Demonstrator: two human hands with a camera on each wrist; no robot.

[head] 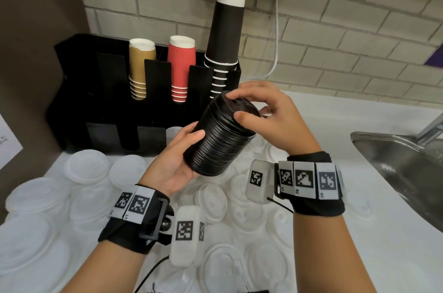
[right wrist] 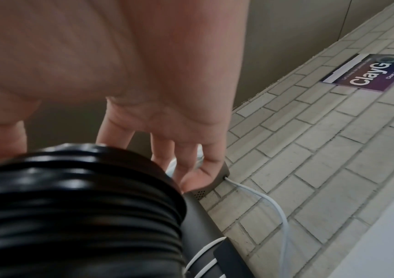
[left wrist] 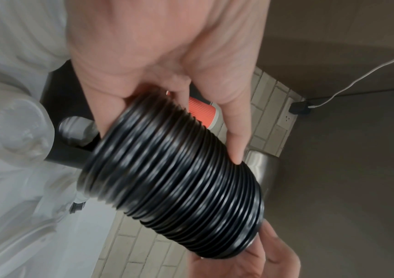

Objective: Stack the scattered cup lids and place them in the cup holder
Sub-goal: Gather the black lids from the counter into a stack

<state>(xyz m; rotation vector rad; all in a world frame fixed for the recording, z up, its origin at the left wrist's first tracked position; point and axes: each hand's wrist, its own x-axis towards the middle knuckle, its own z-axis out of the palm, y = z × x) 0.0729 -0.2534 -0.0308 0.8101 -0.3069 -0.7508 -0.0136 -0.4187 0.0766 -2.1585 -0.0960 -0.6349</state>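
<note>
A tall stack of black cup lids [head: 221, 138] [left wrist: 172, 169] [right wrist: 72, 206] is held tilted in the air in front of the black cup holder [head: 79, 91]. My left hand [head: 177, 160] grips the stack's lower part from the left, thumb across its side. My right hand [head: 259, 110] pinches the top lid [head: 241, 106], thumb at its near rim and fingers over its far edge. Several white and clear lids [head: 86, 168] lie scattered on the counter below.
The holder carries tan cups [head: 140, 69], red cups [head: 181, 67] and tall black cups [head: 224, 40], with lower slots [head: 124, 134] in front. A steel sink [head: 405, 168] lies to the right. A white cable [head: 276, 36] runs down the brick wall.
</note>
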